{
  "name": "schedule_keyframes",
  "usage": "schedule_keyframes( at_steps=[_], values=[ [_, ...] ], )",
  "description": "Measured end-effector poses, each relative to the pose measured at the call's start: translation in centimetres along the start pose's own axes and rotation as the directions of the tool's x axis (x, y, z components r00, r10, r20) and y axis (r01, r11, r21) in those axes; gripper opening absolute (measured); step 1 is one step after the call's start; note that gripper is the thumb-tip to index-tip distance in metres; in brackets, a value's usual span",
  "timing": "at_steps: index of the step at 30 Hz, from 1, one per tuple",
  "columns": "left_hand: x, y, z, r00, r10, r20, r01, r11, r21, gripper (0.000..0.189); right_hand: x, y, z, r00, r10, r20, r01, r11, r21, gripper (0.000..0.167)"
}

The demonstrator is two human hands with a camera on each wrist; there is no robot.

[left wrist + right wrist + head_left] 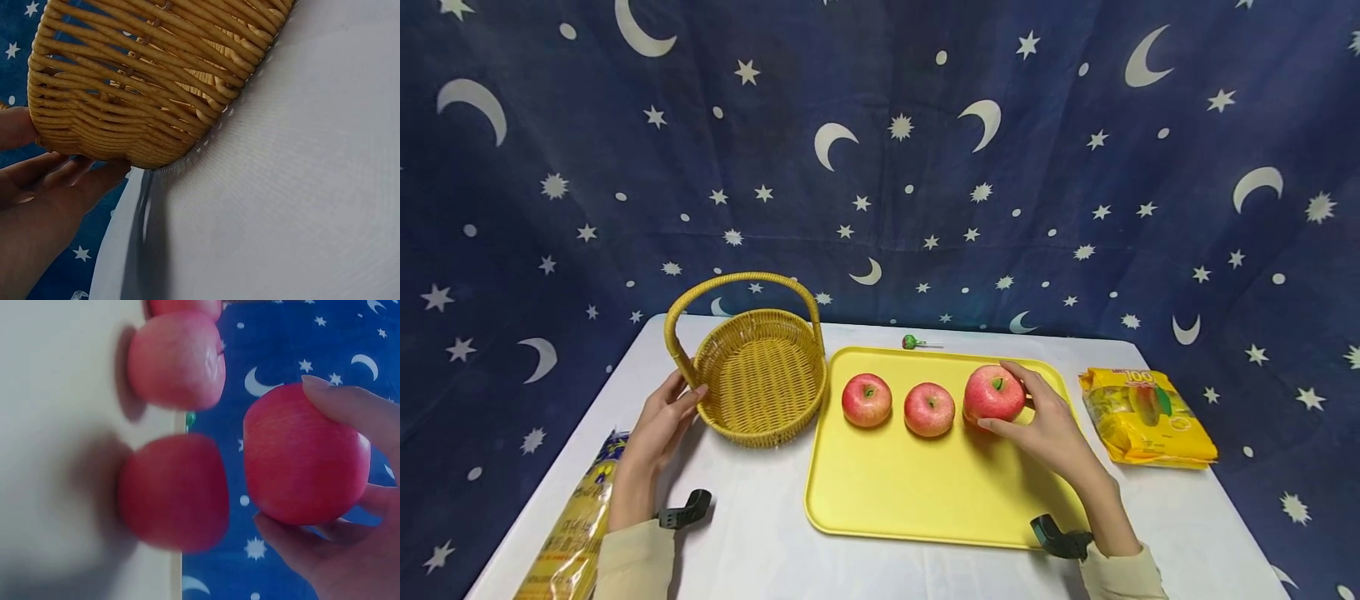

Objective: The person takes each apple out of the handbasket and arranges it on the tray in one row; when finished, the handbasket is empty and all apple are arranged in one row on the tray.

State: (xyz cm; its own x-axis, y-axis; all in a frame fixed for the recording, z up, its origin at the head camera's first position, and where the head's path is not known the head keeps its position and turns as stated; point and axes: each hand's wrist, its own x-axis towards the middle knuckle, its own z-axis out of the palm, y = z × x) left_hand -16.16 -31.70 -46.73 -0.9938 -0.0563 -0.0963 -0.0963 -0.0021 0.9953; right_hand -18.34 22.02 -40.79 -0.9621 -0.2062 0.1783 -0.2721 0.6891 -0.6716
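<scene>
My right hand (1048, 425) holds a large red apple (306, 453) between thumb and fingers, raised off the yellow tray (925, 508). Close by it in the right wrist view sits another apple (175, 494), mostly hidden behind the held one in the head view. Two more apples, a middle one (929, 409) and a left one (867, 400), rest in a row on the tray. At the left, my left hand (658, 425) grips the rim of a woven basket (760, 427) near the handle's foot, its fingers along the outer wall (144, 87). The basket holds nothing.
A yellow bag with a mango picture (1150, 417) lies right of the tray. Behind the tray's far edge is a green-wrapped lollipop (912, 342). A long yellow packet (568, 533) lies beside my left forearm. A starry blue cloth (880, 208) hangs behind the table.
</scene>
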Motion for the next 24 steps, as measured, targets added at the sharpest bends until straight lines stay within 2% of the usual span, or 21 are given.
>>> schedule_keyframes(
  at_steps=[7, 16, 24],
  values=[
    [-0.2, -0.1, -0.1, 1.0, 0.006, 0.004, -0.006, 1.0, 0.013, 0.075, -0.7, 1.6, -1.8, 1.0, 0.022, -0.015, -0.022, 1.0, -0.015, 0.089],
    [-0.3, -0.2, 0.1, 1.0, 0.013, -0.005, -0.013, 1.0, -0.007, 0.076, -1.6, 4.0, -3.9, 0.993, 0.121, 0.007, -0.121, 0.993, -0.01, 0.094],
    [-0.2, 0.1, 0.1, 1.0, -0.014, -0.006, 0.014, 1.0, 0.003, 0.076, -1.4, 7.1, -3.6, 0.987, 0.157, 0.037, -0.156, 0.988, -0.018, 0.091]
  ],
)
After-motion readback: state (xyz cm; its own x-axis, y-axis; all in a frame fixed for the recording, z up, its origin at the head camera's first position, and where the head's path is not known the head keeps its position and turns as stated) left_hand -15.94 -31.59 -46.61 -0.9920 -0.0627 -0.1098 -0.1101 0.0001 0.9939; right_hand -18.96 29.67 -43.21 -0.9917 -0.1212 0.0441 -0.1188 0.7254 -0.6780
